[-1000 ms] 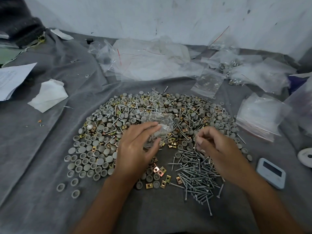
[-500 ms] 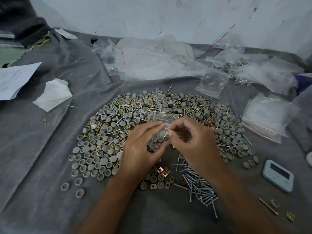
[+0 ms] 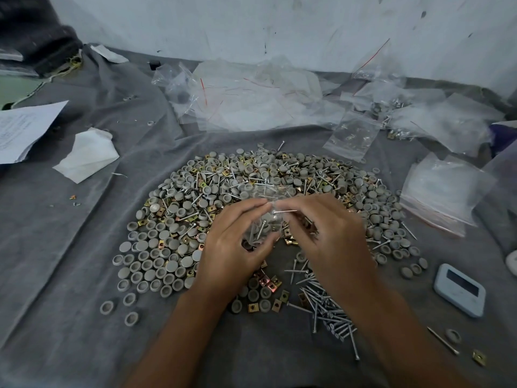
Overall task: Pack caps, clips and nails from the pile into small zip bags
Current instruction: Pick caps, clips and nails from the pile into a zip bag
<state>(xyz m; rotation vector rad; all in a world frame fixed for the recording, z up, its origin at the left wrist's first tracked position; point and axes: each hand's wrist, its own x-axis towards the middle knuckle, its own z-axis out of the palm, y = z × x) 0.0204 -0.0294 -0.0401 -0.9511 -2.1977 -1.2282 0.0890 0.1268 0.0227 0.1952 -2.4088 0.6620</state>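
A wide pile of grey caps [image 3: 173, 239], brass clips [image 3: 268, 284] and steel nails [image 3: 327, 309] covers the grey cloth. Over the pile's near side my left hand [image 3: 232, 247] holds a small clear zip bag [image 3: 263, 228] with caps and a nail inside. My right hand [image 3: 327, 242] meets it at the bag's mouth and pinches a nail [image 3: 285, 211] lying level at the opening. The bag's lower part is partly hidden by my left fingers.
Empty zip bags [image 3: 251, 99] lie heaped at the back, and a stack of them [image 3: 444, 191] sits at the right. A filled bag [image 3: 352, 135] lies behind the pile. A white timer [image 3: 458, 292] is at the right, folded tissue [image 3: 86, 155] and paper [image 3: 25, 127] at the left.
My right hand left the loose nails at the right, came across to the bag with a nail, and now holds it at the bag's mouth. My left hand kept hold of the bag.
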